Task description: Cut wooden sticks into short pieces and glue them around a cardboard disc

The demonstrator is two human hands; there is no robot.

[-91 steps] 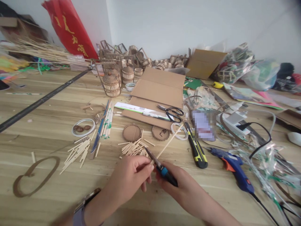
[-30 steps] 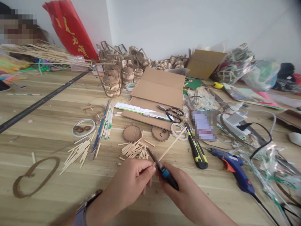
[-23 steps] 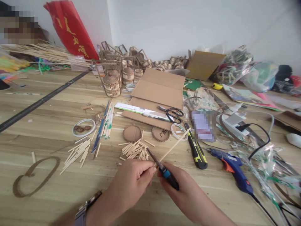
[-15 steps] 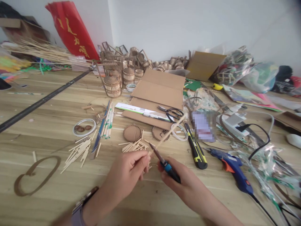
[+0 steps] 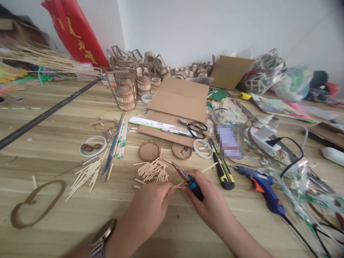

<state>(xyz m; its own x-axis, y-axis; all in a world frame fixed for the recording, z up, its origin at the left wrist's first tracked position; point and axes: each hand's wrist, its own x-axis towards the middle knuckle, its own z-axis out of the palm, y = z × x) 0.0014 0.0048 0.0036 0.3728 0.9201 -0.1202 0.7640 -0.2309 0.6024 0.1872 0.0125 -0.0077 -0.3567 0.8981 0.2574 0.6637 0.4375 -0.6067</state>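
My left hand (image 5: 152, 208) pinches the near end of a thin bamboo stick (image 5: 209, 167) low over the wooden table (image 5: 53, 150). My right hand (image 5: 212, 204) grips a small pair of cutting pliers (image 5: 188, 178) with a blue and black handle, its jaws pointing up and left beside the stick. Just beyond my fingers lies a heap of short cut sticks (image 5: 152, 171). Two round cardboard discs (image 5: 148, 151) sit behind that heap.
A yellow-black utility knife (image 5: 221, 168) and a blue glue gun (image 5: 264, 190) lie to the right. Scissors (image 5: 194, 128) rest on flat cardboard (image 5: 180, 98). More cut sticks (image 5: 85, 175), a tape ring (image 5: 93, 146), small stick baskets (image 5: 124, 96) and tangled bags and cables (image 5: 295, 168) surround the area.
The stick has dropped from a raised slant to nearly flat near the table. Both hands have moved forward and lower, closer to the heap of cut sticks.
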